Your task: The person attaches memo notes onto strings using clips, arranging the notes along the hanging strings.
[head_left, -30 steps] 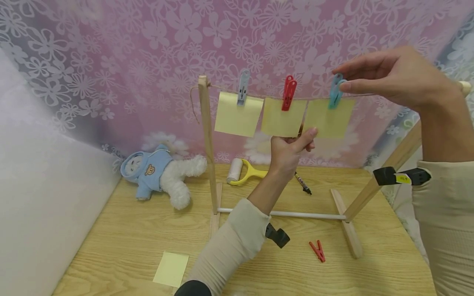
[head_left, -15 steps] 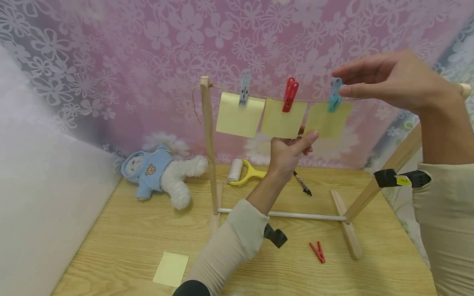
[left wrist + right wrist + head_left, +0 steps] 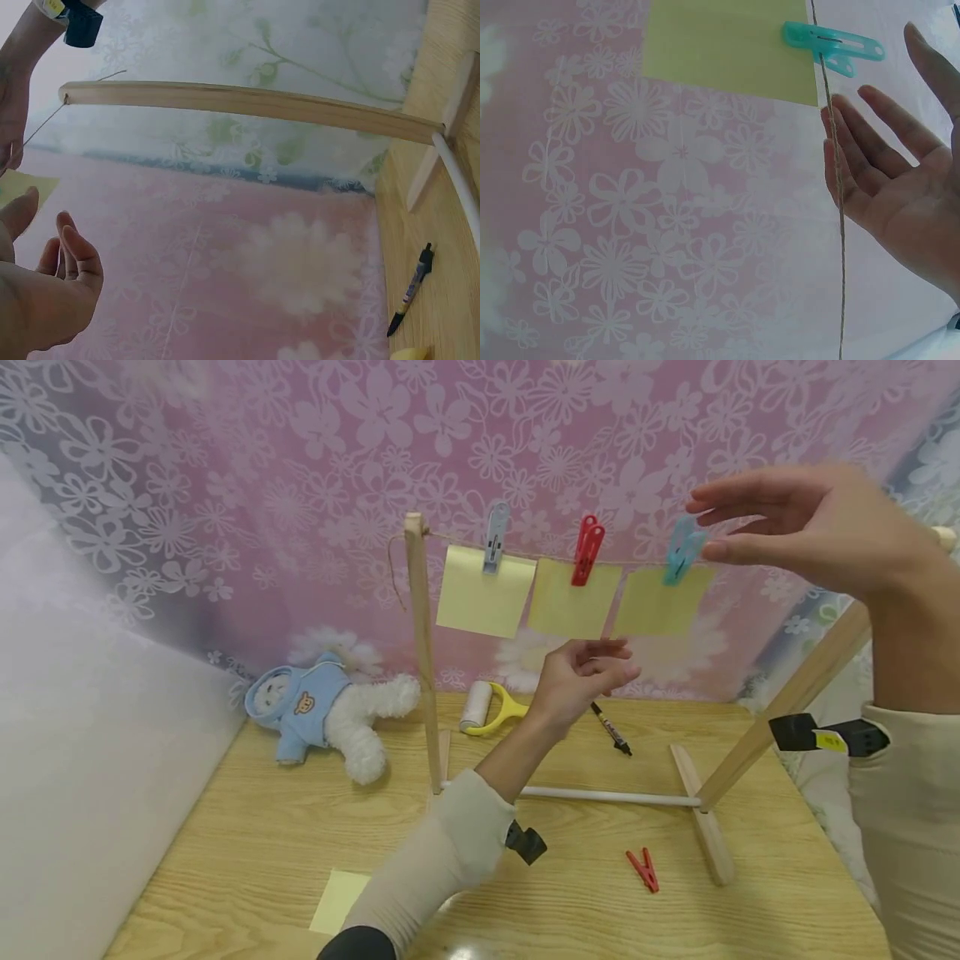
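Three yellow sticky notes hang on a string (image 3: 842, 247) between two wooden posts. A grey clothespin (image 3: 494, 539) clips the left note (image 3: 485, 593), a red clothespin (image 3: 588, 552) the middle note (image 3: 573, 602), and a teal clothespin (image 3: 832, 41) the right note (image 3: 731, 49). My right hand (image 3: 817, 531) is beside the teal clothespin, thumb and fingers spread apart and holding nothing; the right wrist view shows a gap between them. Below the middle and right notes is my left hand (image 3: 581, 685), fingers loosely bent with nothing in them.
On the table lie a red clothespin (image 3: 643, 870), a marker (image 3: 611, 731), a yellow-handled lint roller (image 3: 480, 710) and a sticky note (image 3: 337, 902) partly behind the left sleeve. A plush toy (image 3: 322, 710) lies left of the left post (image 3: 422, 652). A white rod (image 3: 607, 796) joins the stand's feet.
My right hand has let go of the teal clothespin and moved slightly right. My left hand has released the right note's lower corner and dropped down and left.
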{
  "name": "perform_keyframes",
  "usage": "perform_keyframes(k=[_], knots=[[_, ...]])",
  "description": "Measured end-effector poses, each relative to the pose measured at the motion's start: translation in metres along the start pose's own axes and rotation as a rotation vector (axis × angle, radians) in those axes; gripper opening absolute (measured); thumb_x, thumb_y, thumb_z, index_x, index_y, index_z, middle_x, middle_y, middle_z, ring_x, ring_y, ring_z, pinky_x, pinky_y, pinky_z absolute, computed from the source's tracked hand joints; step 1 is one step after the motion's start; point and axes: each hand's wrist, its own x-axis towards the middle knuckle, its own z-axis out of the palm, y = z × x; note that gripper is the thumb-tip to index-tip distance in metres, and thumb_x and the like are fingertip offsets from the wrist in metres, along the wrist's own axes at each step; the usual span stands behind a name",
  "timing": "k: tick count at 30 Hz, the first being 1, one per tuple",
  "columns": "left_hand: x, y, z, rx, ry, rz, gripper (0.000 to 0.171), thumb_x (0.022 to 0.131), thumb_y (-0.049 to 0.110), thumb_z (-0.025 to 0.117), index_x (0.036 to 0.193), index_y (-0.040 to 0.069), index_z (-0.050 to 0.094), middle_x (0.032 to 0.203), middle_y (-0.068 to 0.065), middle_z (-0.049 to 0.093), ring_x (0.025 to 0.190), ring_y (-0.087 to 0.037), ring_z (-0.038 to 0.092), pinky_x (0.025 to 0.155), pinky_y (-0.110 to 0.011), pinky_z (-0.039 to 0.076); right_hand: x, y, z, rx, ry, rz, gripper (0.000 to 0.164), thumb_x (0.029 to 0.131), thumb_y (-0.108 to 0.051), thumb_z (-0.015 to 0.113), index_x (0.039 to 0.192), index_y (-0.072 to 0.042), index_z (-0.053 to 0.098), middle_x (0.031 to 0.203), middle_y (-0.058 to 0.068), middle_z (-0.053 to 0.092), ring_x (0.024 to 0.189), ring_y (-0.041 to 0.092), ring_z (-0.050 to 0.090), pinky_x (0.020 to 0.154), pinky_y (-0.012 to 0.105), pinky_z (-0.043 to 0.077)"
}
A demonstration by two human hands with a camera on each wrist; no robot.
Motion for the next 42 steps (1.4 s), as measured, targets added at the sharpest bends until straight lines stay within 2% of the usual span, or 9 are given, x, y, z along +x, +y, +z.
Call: perform_keyframes(k=[5,9,13,16,22,27,34,38,42], knots=[[-0.018,-0.006,-0.016,0.181,-0.150,-0.028,0.034,0.085,0.007,0.070,0.117,0.006,0.061,0.115,-0.016,0.065,0.084,-0.004,0.063,0.073,-0.019,0.053,-0.014,-0.001,0.005,-0.021,0.085,-0.049,0.057,0.084,-0.004,0.070,0.137,-0.017,0.051,0.134,-0.009,0.053,0.101,-0.010,0.053,0.075,-0.001,0.041],[-0.037,-0.014,-0.034,0.352,-0.283,-0.058,0.035,0.085,0.013,0.071,0.118,0.006,0.061,0.115,-0.012,0.064,0.086,-0.003,0.062,0.076,-0.021,0.054,-0.029,-0.003,0.014,-0.040,0.235,-0.173,0.056,0.080,0.005,0.070,0.132,-0.009,0.055,0.131,-0.012,0.055,0.108,-0.006,0.052,0.084,0.001,0.040],[-0.057,-0.021,-0.060,0.488,-0.390,-0.087,0.034,0.084,0.016,0.073,0.115,0.009,0.062,0.112,-0.007,0.065,0.087,-0.006,0.063,0.076,-0.023,0.054,-0.051,-0.003,0.029,-0.013,0.396,-0.305,0.046,0.079,0.006,0.071,0.124,0.003,0.059,0.120,-0.014,0.060,0.111,0.001,0.054,0.088,0.007,0.042],[-0.073,-0.025,-0.087,0.571,-0.425,-0.118,0.033,0.083,0.019,0.074,0.112,0.011,0.063,0.109,-0.005,0.064,0.088,-0.007,0.063,0.074,-0.023,0.052,-0.074,0.002,0.047,0.040,0.418,-0.331,0.039,0.079,0.006,0.072,0.116,0.011,0.060,0.114,-0.011,0.064,0.104,0.004,0.058,0.085,0.011,0.043],[-0.106,-0.027,-0.149,0.654,-0.412,-0.209,0.033,0.083,0.019,0.074,0.112,0.006,0.063,0.106,-0.008,0.066,0.088,-0.010,0.063,0.074,-0.025,0.051,-0.114,0.029,0.101,0.026,0.299,-0.223,0.047,0.066,0.016,0.076,0.111,0.006,0.064,0.108,-0.014,0.066,0.091,-0.001,0.062,0.078,0.008,0.046],[-0.128,-0.030,-0.202,0.742,-0.377,-0.242,0.029,0.084,0.018,0.073,0.108,0.004,0.065,0.103,-0.013,0.067,0.086,-0.011,0.063,0.074,-0.027,0.051,-0.137,0.065,0.145,-0.093,0.107,0.034,0.035,0.077,-0.012,0.078,0.111,-0.013,0.067,0.102,-0.014,0.067,0.085,-0.006,0.058,0.071,0.009,0.047],[-0.161,-0.042,-0.271,0.875,-0.355,-0.304,0.023,0.085,0.021,0.071,0.101,0.005,0.067,0.096,-0.006,0.069,0.084,-0.010,0.063,0.075,-0.031,0.050,-0.162,0.114,0.192,-0.088,-0.159,0.307,0.043,0.082,-0.036,0.073,0.113,-0.006,0.064,0.105,0.008,0.068,0.084,0.007,0.062,0.065,0.022,0.052],[-0.184,-0.047,-0.296,0.940,-0.347,-0.334,0.016,0.084,0.011,0.068,0.097,0.001,0.067,0.088,-0.006,0.068,0.080,-0.011,0.061,0.071,-0.025,0.051,-0.176,0.139,0.213,-0.074,-0.261,0.401,0.052,0.082,-0.037,0.073,0.115,0.001,0.062,0.107,0.017,0.067,0.085,0.020,0.065,0.061,0.027,0.054],[-0.205,-0.049,-0.305,0.959,-0.334,-0.432,0.024,0.076,0.016,0.078,0.094,0.004,0.067,0.088,-0.006,0.065,0.078,-0.015,0.057,0.066,-0.023,0.049,-0.184,0.158,0.228,-0.085,-0.333,0.495,0.061,0.081,-0.037,0.073,0.118,0.009,0.057,0.104,0.022,0.065,0.085,0.026,0.066,0.065,0.035,0.056]])
